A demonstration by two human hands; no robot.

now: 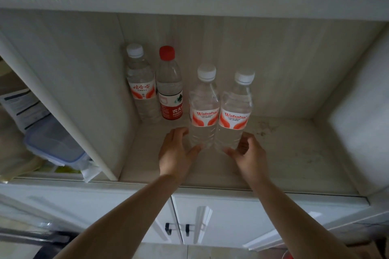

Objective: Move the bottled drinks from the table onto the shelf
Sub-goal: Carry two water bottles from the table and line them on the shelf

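Two clear Wahaha water bottles with white caps stand upright side by side on the white shelf board (290, 153). My left hand (174, 151) wraps the base of the left bottle (203, 109), fingers on its left side and thumb in front. In the same way, my right hand (249, 153) grips the base of the right bottle (235, 109). Against the back wall, further left, stand another white-capped bottle (142, 84) and a red-capped, red-labelled bottle (169, 90).
An upright divider panel (63, 101) closes the compartment on the left; beyond it lie a clear plastic box with a blue rim (52, 143) and papers. The shelf board to the right of the bottles is bare. Cabinet doors with black handles (221, 216) sit below.
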